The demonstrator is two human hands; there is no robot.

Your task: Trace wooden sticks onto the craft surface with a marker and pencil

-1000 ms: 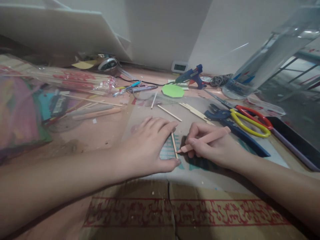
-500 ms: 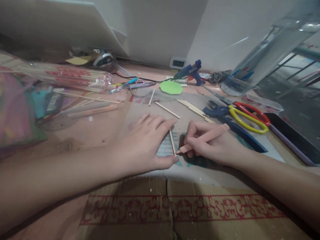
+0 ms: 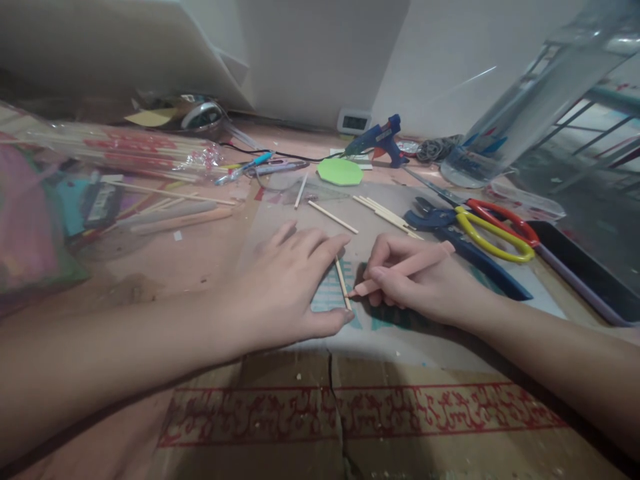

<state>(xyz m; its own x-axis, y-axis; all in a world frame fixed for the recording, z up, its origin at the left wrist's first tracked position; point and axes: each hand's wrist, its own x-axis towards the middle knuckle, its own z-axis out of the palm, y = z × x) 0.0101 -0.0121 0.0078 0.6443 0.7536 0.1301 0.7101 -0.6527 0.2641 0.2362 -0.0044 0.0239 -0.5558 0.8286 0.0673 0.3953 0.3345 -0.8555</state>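
Note:
A short thin wooden stick (image 3: 341, 280) lies on the sheet in front of me, pinned at its two ends between the thumb and forefinger of my left hand (image 3: 300, 280). The other fingers of that hand rest on the sheet. My right hand (image 3: 407, 273) is closed round a peach-coloured marker pen (image 3: 425, 259) in a writing grip. The pen's tip touches the stick a little above its near end. Beyond my hands lie a single cut stick (image 3: 333, 217) and a small group of similar sticks (image 3: 383, 213).
Blue cutters (image 3: 480, 257), red-and-yellow-handled scissors (image 3: 495, 233) and a phone (image 3: 590, 273) lie right. Behind are a green paper octagon (image 3: 340, 172), a blue glue gun (image 3: 377, 140) and a tall clear container (image 3: 500, 127). Bagged sticks (image 3: 135, 150) lie left. Patterned cardboard (image 3: 280, 413) is nearest.
The pen tip has moved from the stick's near end a short way up along it. My left hand keeps its hold, and the whole view has shifted slightly.

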